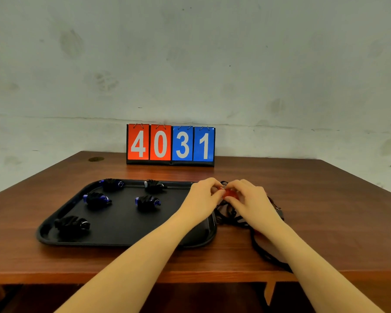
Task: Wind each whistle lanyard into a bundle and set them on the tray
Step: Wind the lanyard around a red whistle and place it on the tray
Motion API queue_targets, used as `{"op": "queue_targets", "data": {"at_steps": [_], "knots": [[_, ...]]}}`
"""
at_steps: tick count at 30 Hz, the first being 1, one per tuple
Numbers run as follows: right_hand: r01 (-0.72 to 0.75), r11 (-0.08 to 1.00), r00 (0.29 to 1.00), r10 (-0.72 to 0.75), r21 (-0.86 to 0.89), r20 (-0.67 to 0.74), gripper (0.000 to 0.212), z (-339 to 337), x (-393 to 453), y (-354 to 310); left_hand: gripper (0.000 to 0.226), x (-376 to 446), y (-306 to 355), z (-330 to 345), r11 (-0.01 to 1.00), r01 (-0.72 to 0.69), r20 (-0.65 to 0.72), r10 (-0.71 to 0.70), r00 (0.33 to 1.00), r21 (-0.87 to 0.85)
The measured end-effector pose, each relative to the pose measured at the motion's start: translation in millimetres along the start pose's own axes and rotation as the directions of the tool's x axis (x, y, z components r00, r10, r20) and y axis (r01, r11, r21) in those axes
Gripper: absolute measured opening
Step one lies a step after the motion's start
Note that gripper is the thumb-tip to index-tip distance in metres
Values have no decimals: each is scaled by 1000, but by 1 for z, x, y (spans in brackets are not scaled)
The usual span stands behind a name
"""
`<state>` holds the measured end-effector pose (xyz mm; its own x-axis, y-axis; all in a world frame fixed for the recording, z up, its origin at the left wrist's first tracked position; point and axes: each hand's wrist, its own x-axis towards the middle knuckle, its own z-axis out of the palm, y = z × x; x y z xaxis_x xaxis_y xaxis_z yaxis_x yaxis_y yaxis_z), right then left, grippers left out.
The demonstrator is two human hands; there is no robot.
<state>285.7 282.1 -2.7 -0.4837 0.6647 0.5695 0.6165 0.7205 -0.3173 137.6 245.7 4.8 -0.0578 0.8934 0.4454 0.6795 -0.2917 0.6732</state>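
- Both hands meet just right of the tray point(54, 224), off its near-right corner, over the table point(122, 258)
- Left hand point(203, 195) and right hand point(248, 197) each keep a narrow fingertip grip on the red whistle point(229, 193), held between them
- Its black lanyard point(257, 242) trails loose toward the table's near edge, under the right forearm, so the right hand is nearer for winding
- Five wound bundles point(97, 199) already lie on the tray
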Motion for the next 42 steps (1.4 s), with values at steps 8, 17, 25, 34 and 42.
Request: {"op": "queue_targets", "data": {"at_steps": [8, 17, 25, 34, 42], "knots": [[-197, 922, 980, 198, 333, 33, 27, 4, 9, -23, 12, -6, -8, -46, 991, 63, -160, -81, 984, -116], [-310, 648, 933, 347, 696, 92, 11, 16, 35, -55, 10, -12, -36, -98, 969, 121, -173, -160, 972, -215], [-245, 653, 874, 469, 716, -128, 10, 45, 76, -74, 12, 0, -54, -118, 971, 139, -155, -170, 973, -193], [-234, 643, 862, 483, 729, -150, 11, 70, 115, -73, 11, 34, -64, -136, 940, 80, -263, -174, 949, -332], [-232, 517, 853, 515, 824, -83, 32, 83, 131, -58, 8, 54, -81, -132, 920, 80, -328, -217, 919, -384]]}}
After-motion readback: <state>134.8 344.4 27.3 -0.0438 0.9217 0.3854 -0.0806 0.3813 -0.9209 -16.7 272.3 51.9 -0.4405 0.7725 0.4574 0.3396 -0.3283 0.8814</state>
